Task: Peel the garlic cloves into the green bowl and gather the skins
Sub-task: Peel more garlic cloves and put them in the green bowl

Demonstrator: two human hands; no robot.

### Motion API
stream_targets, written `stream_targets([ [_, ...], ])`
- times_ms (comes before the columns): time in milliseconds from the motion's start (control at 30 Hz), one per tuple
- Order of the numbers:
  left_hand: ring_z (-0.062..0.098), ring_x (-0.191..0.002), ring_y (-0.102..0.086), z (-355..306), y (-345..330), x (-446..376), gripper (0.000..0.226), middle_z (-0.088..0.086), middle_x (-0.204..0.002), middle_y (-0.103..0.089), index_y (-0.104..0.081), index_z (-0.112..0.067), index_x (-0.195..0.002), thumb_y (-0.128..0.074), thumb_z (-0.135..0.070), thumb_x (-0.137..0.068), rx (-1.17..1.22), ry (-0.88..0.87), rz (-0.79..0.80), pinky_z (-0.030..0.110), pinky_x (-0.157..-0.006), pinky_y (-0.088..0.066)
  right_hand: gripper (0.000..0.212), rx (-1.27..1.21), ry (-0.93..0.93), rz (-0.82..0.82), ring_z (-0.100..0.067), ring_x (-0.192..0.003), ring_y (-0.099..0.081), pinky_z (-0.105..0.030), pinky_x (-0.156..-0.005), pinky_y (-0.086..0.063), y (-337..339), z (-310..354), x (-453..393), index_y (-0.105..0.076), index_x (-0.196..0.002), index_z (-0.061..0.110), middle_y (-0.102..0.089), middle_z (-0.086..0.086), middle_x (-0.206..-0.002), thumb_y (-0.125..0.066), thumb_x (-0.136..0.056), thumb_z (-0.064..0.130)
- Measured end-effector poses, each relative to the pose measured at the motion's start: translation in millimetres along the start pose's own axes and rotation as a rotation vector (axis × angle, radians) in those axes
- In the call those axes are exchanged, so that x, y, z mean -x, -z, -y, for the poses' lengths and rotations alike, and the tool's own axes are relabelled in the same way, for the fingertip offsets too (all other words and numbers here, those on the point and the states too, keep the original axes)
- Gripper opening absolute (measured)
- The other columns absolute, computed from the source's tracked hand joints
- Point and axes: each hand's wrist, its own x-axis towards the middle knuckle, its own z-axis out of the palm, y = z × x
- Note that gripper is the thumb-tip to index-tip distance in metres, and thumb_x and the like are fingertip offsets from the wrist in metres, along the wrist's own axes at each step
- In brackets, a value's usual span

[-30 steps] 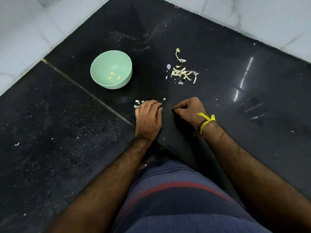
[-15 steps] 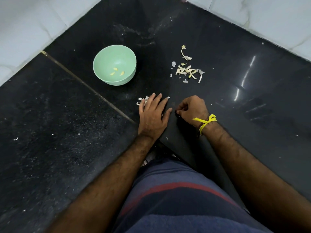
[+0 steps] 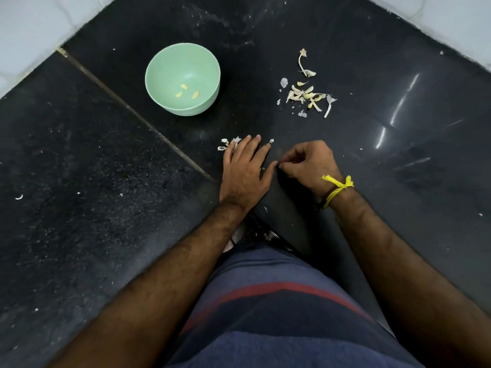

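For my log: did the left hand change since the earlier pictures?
Yes. The left hand uncurled; its fingers now lie flat, reaching to the skins toward the green bowl.

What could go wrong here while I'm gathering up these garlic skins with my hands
1. The left hand lies flat with straight fingers beside the small skins; a sweep could scatter the light flakes rather than gather them.
2. The right hand has curled fingers, and what it pinches is hidden; a tiny bit could slip out.
3. The bigger garlic pile mixes skins and cloves, so skins could get into the green bowl.
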Motion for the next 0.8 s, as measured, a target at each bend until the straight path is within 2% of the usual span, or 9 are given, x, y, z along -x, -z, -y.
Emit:
stream_targets([
  [100,0.026,-0.135,-0.05,-0.3,-0.4,-0.4,0.042,0.008,-0.14,-0.061,-0.068,-0.014,-0.127,-0.061,-0.039,-0.094,-0.006,0.005,0.004,0.051,-0.117,-0.03,0.01,-0.079,-0.065,0.045,-0.014,-0.065,-0.07,-0.03,-0.066,-0.06,3.2,-1.0,-2.6,-0.074,-0.078,0.018,-0.073,-0.004,-0.072,-0.077,-0.079,0.008],
  [167,0.025,-0.135,-0.05,-0.5,0.1,-0.2,0.042,0.007,-0.14,-0.06,-0.067,-0.015,-0.128,-0.061,-0.039,-0.094,-0.008,0.008,0.008,0.052,-0.117,-0.029,0.011,-0.052,-0.036,0.078,-0.016,-0.069,-0.072,-0.031,-0.071,-0.061,4.2,-2.6,-3.9,-0.075,-0.082,0.019,-0.074,-0.003,-0.075,-0.078,-0.08,0.009],
  [267,0.025,-0.135,-0.05,-0.2,0.5,0.0,0.042,0.007,-0.14,-0.06,-0.067,-0.015,-0.128,-0.061,-0.04,-0.094,-0.016,0.003,0.011,0.052,-0.118,-0.029,0.01,0.104,0.06,0.035,-0.01,-0.074,-0.067,-0.017,-0.072,-0.05,-0.3,-1.4,0.7,-0.079,-0.087,0.017,-0.071,0.007,-0.076,-0.079,-0.08,0.01],
  [333,0.025,-0.135,-0.05,-0.8,0.8,-0.1,0.042,0.007,-0.14,-0.06,-0.067,-0.015,-0.128,-0.06,-0.04,-0.095,-0.025,0.003,0.012,0.051,-0.118,-0.027,0.008,0.176,0.085,-0.014,-0.008,-0.075,-0.062,-0.011,-0.071,-0.041,-2.5,1.4,6.2,-0.08,-0.088,0.015,-0.072,0.003,-0.078,-0.078,-0.081,0.012],
  [533,0.024,-0.136,-0.05,-0.3,1.3,0.1,0.042,0.007,-0.14,-0.06,-0.067,-0.015,-0.128,-0.062,-0.039,-0.095,-0.029,-0.001,0.011,0.051,-0.119,-0.026,0.012,0.189,0.072,-0.046,-0.009,-0.081,-0.066,-0.016,-0.077,-0.047,0.7,1.6,10.1,-0.079,-0.094,0.016,-0.075,0.0,-0.089,-0.076,-0.083,0.014],
  [633,0.024,-0.136,-0.05,-0.8,0.6,0.2,0.041,0.007,-0.14,-0.061,-0.068,-0.015,-0.127,-0.062,-0.039,-0.095,-0.03,0.001,0.004,0.051,-0.119,-0.026,0.011,0.242,0.075,-0.023,-0.01,-0.082,-0.062,-0.018,-0.079,-0.046,2.1,-0.9,7.3,-0.078,-0.095,0.014,-0.075,-0.001,-0.093,-0.074,-0.086,0.012],
  [733,0.025,-0.135,-0.051,-0.2,-0.2,-0.4,0.042,0.007,-0.14,-0.061,-0.067,-0.015,-0.127,-0.06,-0.04,-0.095,-0.036,-0.005,-0.002,0.053,-0.118,-0.028,0.006,0.298,0.086,-0.059,-0.024,-0.091,-0.065,-0.026,-0.081,-0.046,-2.9,-6.2,1.6,-0.075,-0.091,0.013,-0.072,-0.007,-0.096,-0.072,-0.086,0.015],
  [800,0.025,-0.135,-0.051,0.0,-0.6,0.0,0.042,0.007,-0.14,-0.06,-0.067,-0.015,-0.128,-0.059,-0.04,-0.095,-0.037,-0.007,-0.002,0.053,-0.117,-0.028,0.007,0.348,0.111,-0.08,-0.029,-0.095,-0.06,-0.034,-0.082,-0.046,-9.8,-10.4,0.3,-0.071,-0.089,0.011,-0.064,-0.01,-0.1,-0.071,-0.087,0.017],
])
